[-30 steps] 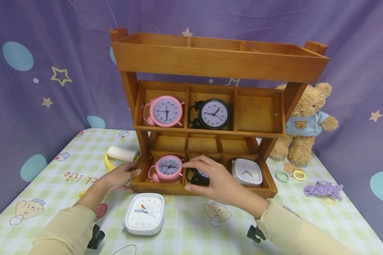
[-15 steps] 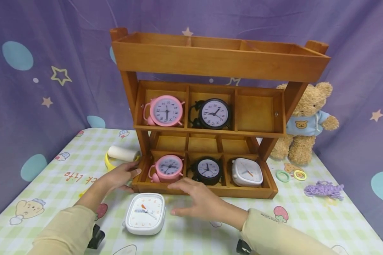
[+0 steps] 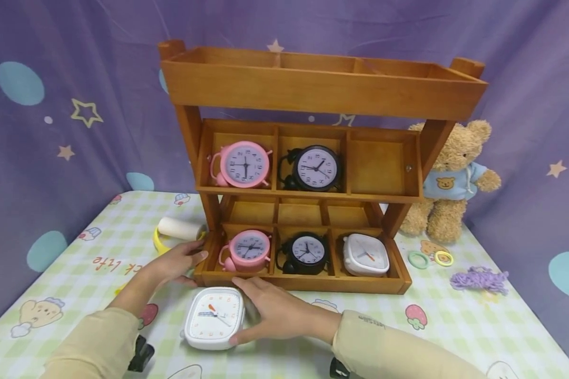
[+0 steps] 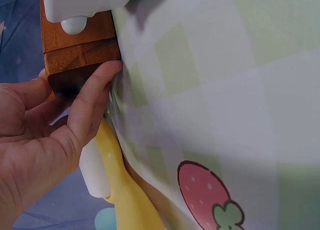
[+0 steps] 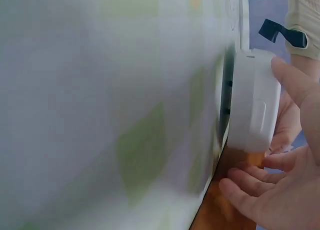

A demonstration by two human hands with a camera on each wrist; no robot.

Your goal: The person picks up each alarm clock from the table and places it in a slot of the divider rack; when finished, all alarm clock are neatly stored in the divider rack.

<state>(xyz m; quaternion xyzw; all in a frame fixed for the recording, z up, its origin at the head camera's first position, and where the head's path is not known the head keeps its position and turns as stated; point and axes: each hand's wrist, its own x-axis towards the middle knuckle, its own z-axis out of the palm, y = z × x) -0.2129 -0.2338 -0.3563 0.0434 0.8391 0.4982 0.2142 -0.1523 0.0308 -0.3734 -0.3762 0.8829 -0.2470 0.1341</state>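
Note:
A white square clock (image 3: pixel 213 318) lies face up on the checked tablecloth, just in front of the wooden shelf (image 3: pixel 313 284). My right hand (image 3: pixel 242 311) holds the clock's right side, index finger along its top edge and thumb at its lower corner. The right wrist view shows the clock's white rim (image 5: pixel 252 104) spanned between thumb and fingers of my right hand (image 5: pixel 260 130), next to the shelf's wood (image 5: pixel 225 210). My left hand (image 3: pixel 194 258) grips the front left corner of the shelf's bottom tray. In the left wrist view, my left hand (image 4: pixel 75 79) wraps that corner (image 4: pixel 75 34).
The shelf holds a pink clock (image 3: pixel 244 164) and a black clock (image 3: pixel 316 168) in the middle row. Below sit a pink clock (image 3: pixel 248 248), a black clock (image 3: pixel 308 251) and a white clock (image 3: pixel 365 255). A white roll (image 3: pixel 177 229), teddy bear (image 3: pixel 450 184), rings (image 3: pixel 429 259) and purple yarn (image 3: pixel 479 279) surround it.
My right hand left the black clock in the bottom tray, came back and left over the table, and now holds the white square clock. The left hand stayed on the shelf corner.

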